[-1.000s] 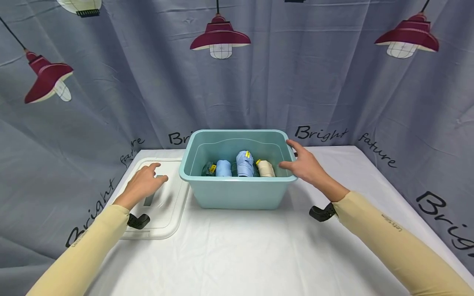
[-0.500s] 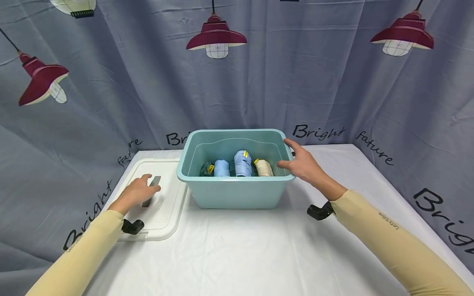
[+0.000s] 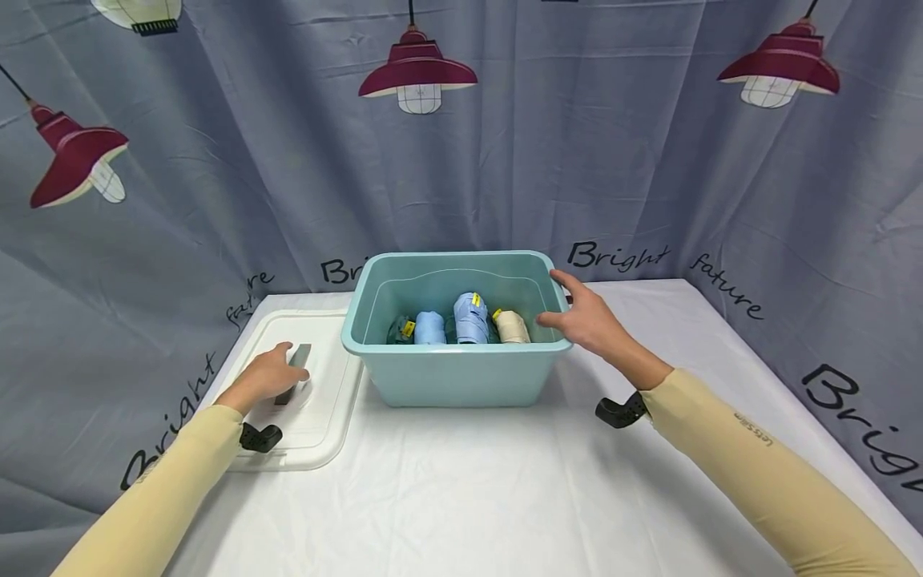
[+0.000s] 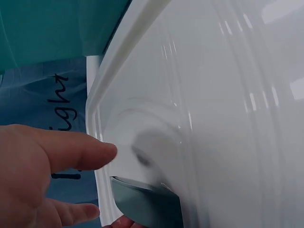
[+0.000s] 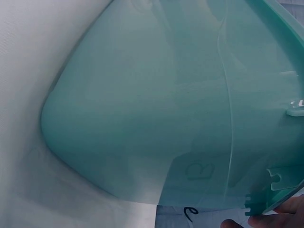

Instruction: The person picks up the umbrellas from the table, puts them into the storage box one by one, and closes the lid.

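A teal plastic storage bin (image 3: pixel 454 377) stands mid-table, its top uncovered. Inside it are rolled cloth bundles: two light blue rolls (image 3: pixel 472 319), a cream roll (image 3: pixel 513 327) and dark green ones, some with yellow tags. My right hand (image 3: pixel 587 316) holds the bin's right rim, thumb over the inside, fingers at the outer side in the right wrist view. Left of the bin a white lid (image 3: pixel 328 409) lies flat with a grey-green handle (image 4: pixel 147 202). Over that handle is my left hand (image 3: pixel 272 373), thumb spread away, one fingertip right at the handle's edge in the left wrist view.
White cloth (image 3: pixel 461 497) covers the table. A grey-blue curtain (image 3: pixel 598 160) printed with red lamps and lettering hangs behind and along both sides. The lid's right edge lies close beside the bin. Black wrist cameras (image 3: pixel 622 410) sit under both wrists.
My left hand has moved down and left over the lid's handle, its fingers now closer to it. The right hand stays on the bin's rim. The whole head view has shifted slightly.
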Tool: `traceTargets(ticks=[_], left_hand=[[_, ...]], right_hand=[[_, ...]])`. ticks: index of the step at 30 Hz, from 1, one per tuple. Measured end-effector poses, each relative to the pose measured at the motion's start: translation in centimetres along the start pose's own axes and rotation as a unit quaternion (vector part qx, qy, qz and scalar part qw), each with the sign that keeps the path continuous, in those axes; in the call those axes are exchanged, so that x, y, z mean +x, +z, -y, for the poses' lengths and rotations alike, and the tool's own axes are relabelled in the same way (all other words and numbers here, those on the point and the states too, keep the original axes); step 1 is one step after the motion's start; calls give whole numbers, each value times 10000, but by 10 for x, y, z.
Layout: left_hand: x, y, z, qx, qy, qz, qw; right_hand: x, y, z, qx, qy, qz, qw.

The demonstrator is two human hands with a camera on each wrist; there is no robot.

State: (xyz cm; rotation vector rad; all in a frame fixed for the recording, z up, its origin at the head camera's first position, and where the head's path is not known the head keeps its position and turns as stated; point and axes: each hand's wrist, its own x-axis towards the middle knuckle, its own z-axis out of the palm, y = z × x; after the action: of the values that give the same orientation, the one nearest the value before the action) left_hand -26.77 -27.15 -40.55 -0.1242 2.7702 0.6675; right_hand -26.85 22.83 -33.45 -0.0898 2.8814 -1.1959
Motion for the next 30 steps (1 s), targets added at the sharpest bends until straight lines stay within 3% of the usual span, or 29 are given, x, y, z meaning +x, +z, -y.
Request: traceTargets(ticks=[6,11,18,30], left_hand=[[6,6,5,132,110,32,9998],[9,6,8,260,191,-163,9993],[10,3,8,86,65,-312,9995],[12,-6,7,121,-22,-199,9997]], right_hand=[[0,0,-1,-40,49,31,10000],[1,1,-1,-9,23,23,10000],[1,2,0,56,-20,-9,10000],[0,2,0,75,9,-42,10000]])
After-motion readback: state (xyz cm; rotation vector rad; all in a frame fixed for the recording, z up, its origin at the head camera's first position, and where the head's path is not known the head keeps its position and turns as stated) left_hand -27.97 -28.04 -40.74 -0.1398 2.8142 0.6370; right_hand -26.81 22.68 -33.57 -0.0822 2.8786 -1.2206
